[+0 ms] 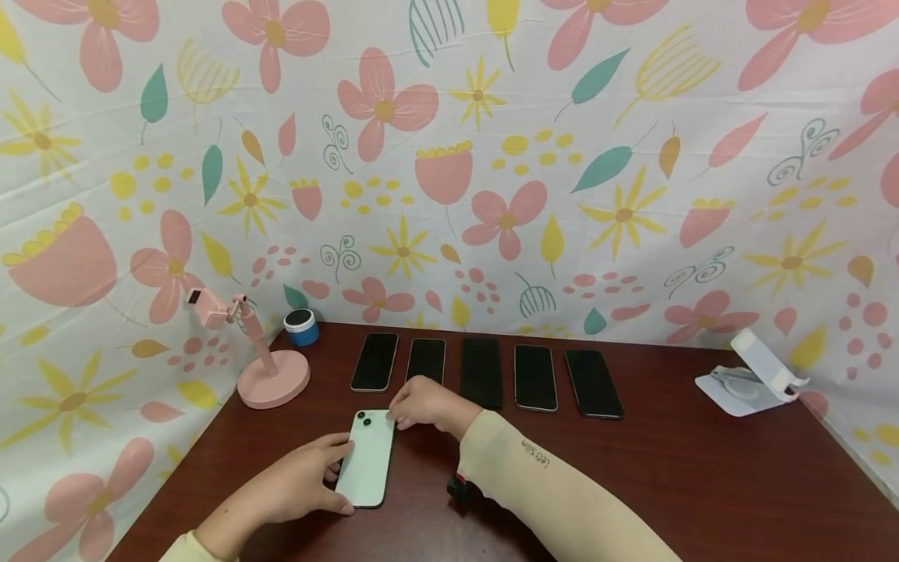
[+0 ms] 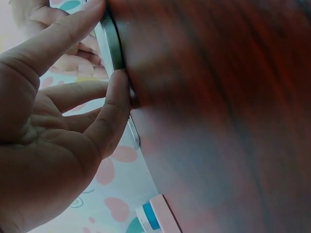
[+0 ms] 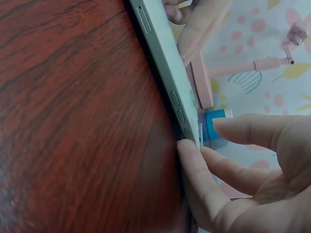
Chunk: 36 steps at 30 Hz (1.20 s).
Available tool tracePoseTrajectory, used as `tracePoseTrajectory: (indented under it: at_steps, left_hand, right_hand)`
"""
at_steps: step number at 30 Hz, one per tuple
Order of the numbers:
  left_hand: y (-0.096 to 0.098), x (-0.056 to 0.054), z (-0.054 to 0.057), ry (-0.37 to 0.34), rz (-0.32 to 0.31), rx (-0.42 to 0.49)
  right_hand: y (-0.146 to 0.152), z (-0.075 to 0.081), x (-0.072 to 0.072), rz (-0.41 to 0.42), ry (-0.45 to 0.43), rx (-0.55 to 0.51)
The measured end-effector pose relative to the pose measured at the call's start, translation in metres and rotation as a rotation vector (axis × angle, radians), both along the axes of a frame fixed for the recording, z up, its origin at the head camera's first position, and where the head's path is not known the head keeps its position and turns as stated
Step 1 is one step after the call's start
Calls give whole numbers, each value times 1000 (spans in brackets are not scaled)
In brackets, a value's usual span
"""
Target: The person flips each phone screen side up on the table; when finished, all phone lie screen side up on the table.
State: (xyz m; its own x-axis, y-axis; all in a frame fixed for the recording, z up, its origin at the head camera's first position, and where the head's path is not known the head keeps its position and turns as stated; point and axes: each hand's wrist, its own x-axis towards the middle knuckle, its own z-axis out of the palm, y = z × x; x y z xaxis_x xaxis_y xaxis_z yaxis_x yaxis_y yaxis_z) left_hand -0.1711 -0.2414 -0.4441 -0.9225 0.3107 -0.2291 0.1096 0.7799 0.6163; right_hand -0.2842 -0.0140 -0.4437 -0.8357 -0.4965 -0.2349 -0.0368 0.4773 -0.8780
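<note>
A pale green smartphone (image 1: 367, 460) lies back side up on the table, its two camera lenses at the top left. My left hand (image 1: 303, 474) holds it along the left side, the thumb at the lower left corner and the index finger against the edge. At the upper right corner, fingertips of my right hand (image 1: 428, 406) touch the phone's edge. The right wrist view shows the side buttons of the smartphone (image 3: 170, 77) and the right thumb (image 3: 231, 127) raised off the edge. How the left hand's other fingers meet the phone is partly hidden.
Several dark phones (image 1: 534, 378) stand in a row behind, one partly hidden by my right hand. A pink phone stand (image 1: 274, 378) and a blue-and-white round container (image 1: 302, 328) sit at the left. A white folding stand (image 1: 747, 386) is at the right. A patterned cloth (image 1: 618, 289) hangs behind.
</note>
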Motion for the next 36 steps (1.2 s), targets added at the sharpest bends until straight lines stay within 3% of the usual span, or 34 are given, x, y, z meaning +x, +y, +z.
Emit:
tracePoseTrajectory:
  at_steps: [9, 23, 36]
  left_hand:
    - [0, 0, 1, -2, -12, -8]
    - [-5, -3, 1, -21, -21, -12]
    - [-7, -2, 0, 7, -56, 35]
  right_hand:
    - [2, -2, -4, 12, -42, -51]
    - [10, -4, -7, 3, -297, -263]
    - [7, -9, -4, -13, -290, -338]
